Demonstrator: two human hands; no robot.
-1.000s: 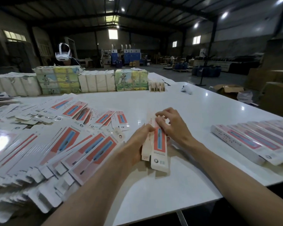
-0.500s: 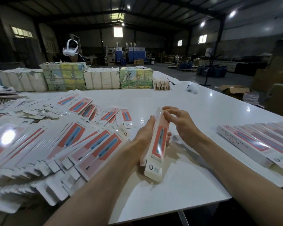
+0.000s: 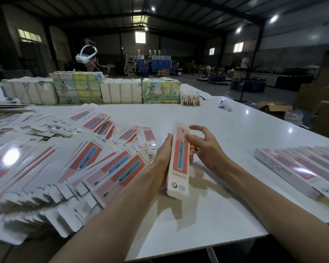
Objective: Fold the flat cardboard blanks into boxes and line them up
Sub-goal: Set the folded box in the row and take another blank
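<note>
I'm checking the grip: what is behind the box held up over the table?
The left hand wraps behind the box, thumb along its left edge. Its fingers are covered by the box; the white table lies beyond.

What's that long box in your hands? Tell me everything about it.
The box is long, slim, glossy white cardboard with a red panel and blue shape printed on front. Folded up, it is held above the table, pointing away. The left hand grips its left side; the right hand touches its right edge.
</note>
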